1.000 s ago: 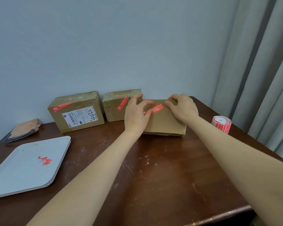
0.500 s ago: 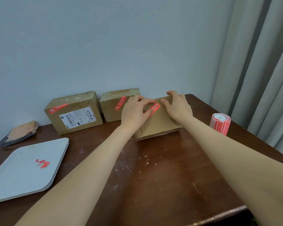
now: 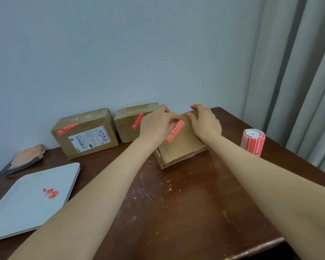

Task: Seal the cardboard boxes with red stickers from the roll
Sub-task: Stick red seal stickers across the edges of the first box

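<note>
A flat cardboard box [image 3: 182, 147] lies turned at an angle near the far middle of the brown table, with a red sticker [image 3: 175, 131] across its top. My left hand [image 3: 156, 124] grips the box's left far side, fingers on the sticker's upper end. My right hand [image 3: 204, 122] holds its far right corner. Two more boxes stand against the wall: a large one [image 3: 86, 134] with a shipping label and a red sticker, and a smaller one [image 3: 131, 122] with a red sticker. The sticker roll [image 3: 252, 142] stands upright to the right.
A white tray [image 3: 26, 203] with crumpled red scraps [image 3: 51, 193] lies at the left front. A folded cloth [image 3: 26, 158] rests at the far left. Grey curtains [image 3: 298, 72] hang at the right, and the table's edge [image 3: 251, 248] runs along the front right.
Both hands have turned the flat box counter-clockwise and slid it toward the other boxes by the wall; it now lies at a steeper angle.
</note>
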The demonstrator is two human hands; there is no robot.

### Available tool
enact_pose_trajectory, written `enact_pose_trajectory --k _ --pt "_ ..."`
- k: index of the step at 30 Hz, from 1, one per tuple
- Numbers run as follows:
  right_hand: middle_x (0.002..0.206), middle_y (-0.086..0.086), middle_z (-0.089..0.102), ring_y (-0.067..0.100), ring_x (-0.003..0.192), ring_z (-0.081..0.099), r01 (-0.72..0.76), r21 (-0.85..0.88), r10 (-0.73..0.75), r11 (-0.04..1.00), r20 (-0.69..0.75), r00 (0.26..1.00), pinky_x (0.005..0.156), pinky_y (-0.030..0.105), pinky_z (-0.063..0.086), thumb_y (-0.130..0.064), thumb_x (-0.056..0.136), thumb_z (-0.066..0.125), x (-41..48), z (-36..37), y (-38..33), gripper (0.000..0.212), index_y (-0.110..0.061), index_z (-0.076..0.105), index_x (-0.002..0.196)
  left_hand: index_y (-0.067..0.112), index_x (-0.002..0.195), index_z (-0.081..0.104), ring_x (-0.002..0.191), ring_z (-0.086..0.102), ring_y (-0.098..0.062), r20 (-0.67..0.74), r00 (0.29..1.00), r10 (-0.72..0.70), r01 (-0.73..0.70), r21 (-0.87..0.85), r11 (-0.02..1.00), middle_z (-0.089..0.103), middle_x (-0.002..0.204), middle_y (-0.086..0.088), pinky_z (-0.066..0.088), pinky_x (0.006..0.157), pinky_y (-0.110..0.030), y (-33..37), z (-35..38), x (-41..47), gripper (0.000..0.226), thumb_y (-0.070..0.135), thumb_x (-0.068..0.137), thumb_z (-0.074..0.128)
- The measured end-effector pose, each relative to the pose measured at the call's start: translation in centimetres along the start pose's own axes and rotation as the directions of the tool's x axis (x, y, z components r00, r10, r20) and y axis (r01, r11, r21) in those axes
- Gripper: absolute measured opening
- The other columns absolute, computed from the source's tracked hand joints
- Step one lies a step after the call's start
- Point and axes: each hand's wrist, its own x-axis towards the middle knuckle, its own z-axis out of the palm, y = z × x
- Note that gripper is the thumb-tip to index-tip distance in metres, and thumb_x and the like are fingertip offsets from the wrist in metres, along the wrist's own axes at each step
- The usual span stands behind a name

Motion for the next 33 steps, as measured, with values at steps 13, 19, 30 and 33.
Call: enact_pose_trajectory --k 13,19,30,33 --pt "0.136 0.003 0.048 0.027 0.117 0.052 -0.028 0.049 0.029 0.998 -0.015 0.999 0.079 0.032 0.035 -0.039 0.099 0.042 -0.3 -0.1 0.1 0.035 -0.028 0.047 0.132 0.035 0.105 0.068 0.09 0.061 -0.019 -0.061 0.983 -0.172 0.166 -0.086 0.982 0.059 0.107 0.005 0.038 0.062 -0.026 2.0 0.6 -0.1 0.019 0.035 0.093 0.053" --pt "0.134 0.003 0.049 0.027 0.117 0.052 -0.034 0.05 0.035 0.998 -0.033 0.999 0.077 0.033 0.035 -0.039 0.099 0.043 -0.5 0.0 0.0 0.035 -0.027 0.048 0.131 0.034 0.103 0.069 0.092 0.06 -0.017 -0.051 0.973 -0.224 0.214 -0.143 0.966 0.06 0.107 0.005 0.037 0.063 -0.026 2.6 0.5 -0.2 0.018 0.037 0.091 0.056" --pt "0.134 0.004 0.048 0.028 0.117 0.052 -0.043 0.057 0.045 0.997 -0.037 0.998 0.078 0.034 0.035 -0.038 0.099 0.043 -0.7 -0.1 0.0 0.034 -0.027 0.048 0.131 0.025 0.106 0.058 0.096 0.059 -0.015 -0.024 0.965 -0.26 0.247 -0.234 0.94 0.062 0.11 0.007 0.047 0.072 -0.03 2.4 0.6 0.0 0.022 0.034 0.086 0.063" --pt "0.134 0.004 0.048 0.027 0.117 0.052 -0.042 0.05 0.044 0.998 -0.033 0.998 0.078 0.033 0.035 -0.039 0.099 0.043 -0.7 -0.2 0.0 0.035 -0.028 0.047 0.131 0.027 0.106 0.062 0.098 0.06 -0.016 -0.045 0.972 -0.229 0.214 -0.224 0.951 0.061 0.111 0.006 0.048 0.075 -0.031 2.4 0.8 -0.1 0.02 0.033 0.088 0.061"
